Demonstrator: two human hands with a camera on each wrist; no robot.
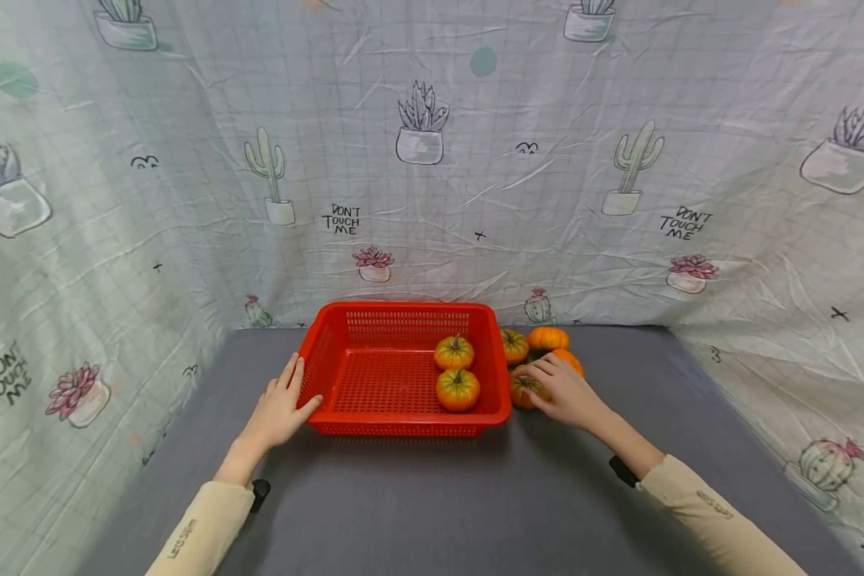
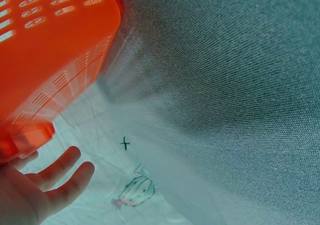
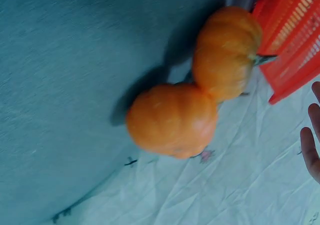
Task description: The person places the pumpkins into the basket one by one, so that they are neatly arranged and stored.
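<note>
My left hand (image 1: 277,406) rests at the left rim of a red plastic basket (image 1: 403,418), fingers spread along it and thumb over the front corner. In the left wrist view, its extended fingers (image 2: 72,182) lie beside the basket's lip. My right hand (image 1: 563,390) reaches over a green-and-orange pumpkin (image 1: 524,395) just right of the basket, fingers above its top and thumb by its near side. The right wrist view shows only loosely extended fingertips (image 3: 308,147) at its edge. Two small pumpkins (image 1: 458,390) sit inside the basket on its right side.
Behind my right hand are a greenish pumpkin (image 1: 514,346) and two orange pumpkins (image 1: 549,338), which touch each other in the right wrist view. Everything stands on a grey cloth-covered table (image 1: 403,504). A cactus-printed curtain (image 1: 475,200) hangs at the back and sides.
</note>
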